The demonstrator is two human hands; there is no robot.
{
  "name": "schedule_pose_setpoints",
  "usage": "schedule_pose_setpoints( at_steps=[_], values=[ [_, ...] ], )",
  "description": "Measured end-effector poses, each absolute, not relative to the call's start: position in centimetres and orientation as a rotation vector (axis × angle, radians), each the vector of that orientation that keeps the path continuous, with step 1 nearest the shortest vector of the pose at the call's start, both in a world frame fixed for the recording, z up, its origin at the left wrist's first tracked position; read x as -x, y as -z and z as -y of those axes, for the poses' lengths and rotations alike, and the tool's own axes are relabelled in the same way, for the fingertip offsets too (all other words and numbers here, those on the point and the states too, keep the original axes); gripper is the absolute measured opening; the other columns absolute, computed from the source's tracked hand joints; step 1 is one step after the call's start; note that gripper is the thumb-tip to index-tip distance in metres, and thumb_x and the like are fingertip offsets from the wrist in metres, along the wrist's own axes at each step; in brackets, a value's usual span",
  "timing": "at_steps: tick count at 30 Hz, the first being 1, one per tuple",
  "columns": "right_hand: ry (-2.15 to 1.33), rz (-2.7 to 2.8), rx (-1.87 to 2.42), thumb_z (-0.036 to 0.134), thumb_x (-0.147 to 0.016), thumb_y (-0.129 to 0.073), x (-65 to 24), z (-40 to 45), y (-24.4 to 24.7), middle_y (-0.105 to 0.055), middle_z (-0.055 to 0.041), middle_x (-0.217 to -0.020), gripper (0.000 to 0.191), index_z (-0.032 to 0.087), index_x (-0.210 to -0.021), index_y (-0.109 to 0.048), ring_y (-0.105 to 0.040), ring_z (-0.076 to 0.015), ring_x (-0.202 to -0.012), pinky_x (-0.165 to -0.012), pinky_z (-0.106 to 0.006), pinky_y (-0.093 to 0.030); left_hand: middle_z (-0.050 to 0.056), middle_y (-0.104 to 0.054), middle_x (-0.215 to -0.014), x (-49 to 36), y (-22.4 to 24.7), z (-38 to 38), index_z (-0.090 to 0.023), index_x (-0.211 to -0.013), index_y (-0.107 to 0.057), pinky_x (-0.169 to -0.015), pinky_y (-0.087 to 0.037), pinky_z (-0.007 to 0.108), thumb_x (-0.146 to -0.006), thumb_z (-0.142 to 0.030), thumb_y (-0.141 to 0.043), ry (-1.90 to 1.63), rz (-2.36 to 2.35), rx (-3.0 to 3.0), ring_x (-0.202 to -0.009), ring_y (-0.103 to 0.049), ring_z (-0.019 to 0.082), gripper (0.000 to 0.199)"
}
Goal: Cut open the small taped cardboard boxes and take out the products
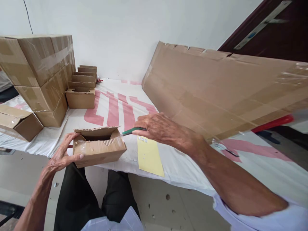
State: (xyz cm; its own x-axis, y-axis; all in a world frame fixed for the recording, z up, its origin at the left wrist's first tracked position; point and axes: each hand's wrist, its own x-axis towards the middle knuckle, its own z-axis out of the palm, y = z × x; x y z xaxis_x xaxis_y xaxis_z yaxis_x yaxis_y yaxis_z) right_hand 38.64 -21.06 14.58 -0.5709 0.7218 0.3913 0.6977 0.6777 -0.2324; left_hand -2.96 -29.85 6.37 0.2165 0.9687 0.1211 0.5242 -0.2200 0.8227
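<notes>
A small cardboard box (101, 150) rests at the front edge of the cloth-covered table, its top partly open with ragged, torn edges. My left hand (64, 154) grips the left end of this box, thumb on the near side and fingers behind. In my right hand (154, 126) is a green-handled utility knife (131, 131), its tip at the box's right top corner. Just below that hand, a yellow sheet (149, 157) with a few small pale stickers lies on the cloth.
Taped cartons (45, 64) are stacked at the left, beside a row of open small boxes (80, 98). Another box (20, 120) sits far left. A large cardboard sheet (204, 86) leans at the right. A tape roll (220, 146) lies on the white cloth (183, 175).
</notes>
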Motion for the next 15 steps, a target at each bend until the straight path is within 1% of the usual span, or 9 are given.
schedule_pose_setpoints(
  at_steps=[2, 4, 7, 9, 10, 12, 13, 15],
  values=[
    [0.004, 2.539, 1.110, 0.063, -0.102, -0.067, -40.4, 21.1, -15.4, -0.076, -0.0063, -0.081, 0.042, 0.028, -0.084, -0.081, -0.064, -0.0216, -0.073, -0.066, -0.037, -0.039, 0.012, -0.050, -0.156, 3.4, -6.2, 29.8, -0.031, -0.149, -0.056, -0.111, -0.057, 0.052, -0.085, -0.064, -0.079, -0.887, -1.399, -1.838, -0.146, -0.052, 0.040, 0.076],
    [0.027, 2.508, 1.133, 0.060, -0.106, -0.062, -42.0, 21.1, -15.6, -0.078, -0.0070, -0.088, 0.041, 0.028, -0.091, -0.082, -0.066, -0.0224, -0.076, -0.068, -0.038, -0.042, 0.013, -0.048, -0.157, 3.8, -6.1, 29.8, -0.032, -0.150, -0.056, -0.111, -0.058, 0.052, -0.085, -0.065, -0.079, -0.881, -1.417, -1.847, -0.148, -0.051, 0.041, 0.077],
    [-0.072, 2.283, 1.222, 0.049, -0.107, -0.062, -42.7, 21.2, -13.5, -0.079, -0.0069, -0.096, 0.031, 0.026, -0.100, -0.081, -0.069, -0.0235, -0.081, -0.072, -0.038, -0.048, 0.013, -0.048, -0.159, 4.2, -6.0, 29.8, -0.032, -0.154, -0.054, -0.111, -0.058, 0.054, -0.082, -0.067, -0.081, -0.869, -1.416, -1.878, -0.147, -0.051, 0.042, 0.084],
    [-0.178, 2.132, 1.321, 0.039, -0.105, -0.060, -41.8, 21.4, -10.0, -0.078, -0.0068, -0.098, 0.024, 0.024, -0.106, -0.078, -0.070, -0.0240, -0.083, -0.074, -0.036, -0.051, 0.013, -0.047, -0.161, 4.3, -6.1, 29.8, -0.033, -0.157, -0.051, -0.111, -0.058, 0.055, -0.082, -0.067, -0.081, -0.862, -1.403, -1.893, -0.148, -0.050, 0.044, 0.088],
    [-0.219, 2.082, 1.371, 0.036, -0.104, -0.057, -41.0, 21.5, -7.9, -0.078, -0.0073, -0.100, 0.024, 0.022, -0.109, -0.077, -0.071, -0.0242, -0.085, -0.074, -0.036, -0.052, 0.014, -0.047, -0.162, 4.3, -6.1, 29.7, -0.034, -0.159, -0.050, -0.111, -0.058, 0.056, -0.082, -0.067, -0.082, -0.859, -1.397, -1.897, -0.149, -0.050, 0.044, 0.090],
    [-0.295, 2.014, 1.477, 0.034, -0.104, -0.053, -39.1, 21.8, -3.2, -0.076, -0.0092, -0.100, 0.026, 0.019, -0.111, -0.074, -0.071, -0.0248, -0.086, -0.074, -0.036, -0.054, 0.013, -0.046, -0.164, 4.4, -6.2, 29.7, -0.036, -0.163, -0.046, -0.112, -0.058, 0.057, -0.081, -0.066, -0.083, -0.851, -1.397, -1.898, -0.150, -0.049, 0.044, 0.095],
    [-0.304, 1.985, 1.517, 0.034, -0.103, -0.054, -38.1, 21.9, -1.0, -0.075, -0.0100, -0.099, 0.025, 0.018, -0.109, -0.072, -0.070, -0.0254, -0.086, -0.075, -0.037, -0.055, 0.013, -0.046, -0.164, 4.4, -6.2, 29.7, -0.037, -0.165, -0.043, -0.112, -0.058, 0.058, -0.080, -0.067, -0.084, -0.848, -1.400, -1.896, -0.150, -0.049, 0.044, 0.098],
    [-0.343, 1.940, 1.530, 0.034, -0.103, -0.054, -36.2, 22.0, 2.5, -0.074, -0.0109, -0.106, 0.024, 0.019, -0.111, -0.071, -0.071, -0.0261, -0.093, -0.082, -0.038, -0.057, 0.014, -0.046, -0.164, 4.4, -6.3, 29.6, -0.038, -0.168, -0.039, -0.112, -0.058, 0.058, -0.079, -0.068, -0.085, -0.843, -1.405, -1.889, -0.149, -0.049, 0.044, 0.105]
  ],
)
